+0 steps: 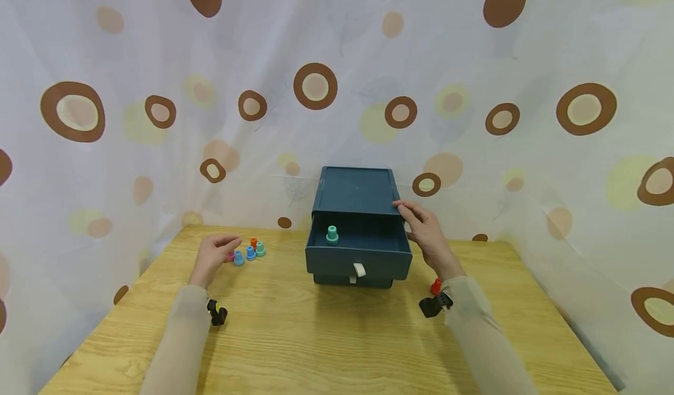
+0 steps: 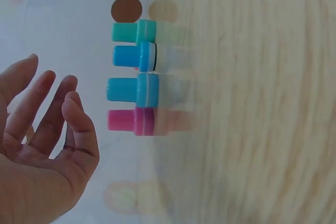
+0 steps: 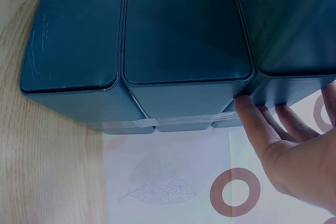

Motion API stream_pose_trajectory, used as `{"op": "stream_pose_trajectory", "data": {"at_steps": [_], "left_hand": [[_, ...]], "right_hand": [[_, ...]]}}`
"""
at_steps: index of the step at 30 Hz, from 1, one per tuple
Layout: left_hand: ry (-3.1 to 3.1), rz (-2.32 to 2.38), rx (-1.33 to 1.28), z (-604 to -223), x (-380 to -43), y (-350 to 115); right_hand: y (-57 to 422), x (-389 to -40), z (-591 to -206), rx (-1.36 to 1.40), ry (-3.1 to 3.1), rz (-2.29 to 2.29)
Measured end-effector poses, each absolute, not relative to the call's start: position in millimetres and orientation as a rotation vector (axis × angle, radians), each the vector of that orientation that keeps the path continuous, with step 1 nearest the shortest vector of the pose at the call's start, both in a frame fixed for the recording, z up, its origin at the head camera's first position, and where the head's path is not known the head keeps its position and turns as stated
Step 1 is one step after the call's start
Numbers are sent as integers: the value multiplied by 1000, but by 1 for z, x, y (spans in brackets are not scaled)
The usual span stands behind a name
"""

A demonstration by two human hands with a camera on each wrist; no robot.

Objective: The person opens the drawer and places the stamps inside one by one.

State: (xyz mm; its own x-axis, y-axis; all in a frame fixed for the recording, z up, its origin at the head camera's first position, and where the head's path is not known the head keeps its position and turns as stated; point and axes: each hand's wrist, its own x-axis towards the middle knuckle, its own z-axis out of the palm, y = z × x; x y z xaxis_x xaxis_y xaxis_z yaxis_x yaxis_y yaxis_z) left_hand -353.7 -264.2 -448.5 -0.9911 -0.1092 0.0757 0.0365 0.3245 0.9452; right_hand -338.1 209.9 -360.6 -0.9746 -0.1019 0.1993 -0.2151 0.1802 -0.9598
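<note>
A dark blue drawer cabinet (image 1: pixel 358 190) stands at the back of the table, its upper drawer (image 1: pixel 337 261) pulled out by a white tab (image 1: pixel 360 270). Inside that drawer stands a teal toy stamp (image 1: pixel 332 236). My right hand (image 1: pixel 427 237) rests its fingers on the cabinet's right side and top edge; in the right wrist view the fingertips (image 3: pixel 244 103) touch the side wall. My left hand (image 1: pixel 215 256), fingers loosely bent and holding nothing, hovers beside a row of toy stamps: pink (image 2: pixel 122 120), light blue (image 2: pixel 123 89), blue (image 2: pixel 127 56) and teal (image 2: pixel 126 32).
An orange stamp (image 1: pixel 254 243) stands behind the row. Near my right wrist, a red stamp (image 1: pixel 436 287) is on the wooden table (image 1: pixel 337 342). A dotted white curtain (image 1: pixel 347 32) hangs behind and along both sides of the table.
</note>
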Motion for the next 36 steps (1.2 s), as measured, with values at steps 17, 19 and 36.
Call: {"op": "stream_pose_trajectory", "data": {"at_steps": [17, 19, 36], "left_hand": [[-2614, -1722, -21, -459, -364, -274], [-2617, -1758, -17, -461, -364, -275], [-2686, -1769, 27, -470, -365, -278]], "right_hand": [[208, -337, -358, 307, -2334, 1935], [208, -336, -357, 300, -2332, 1938], [209, -337, -359, 322, -2338, 1939]]}}
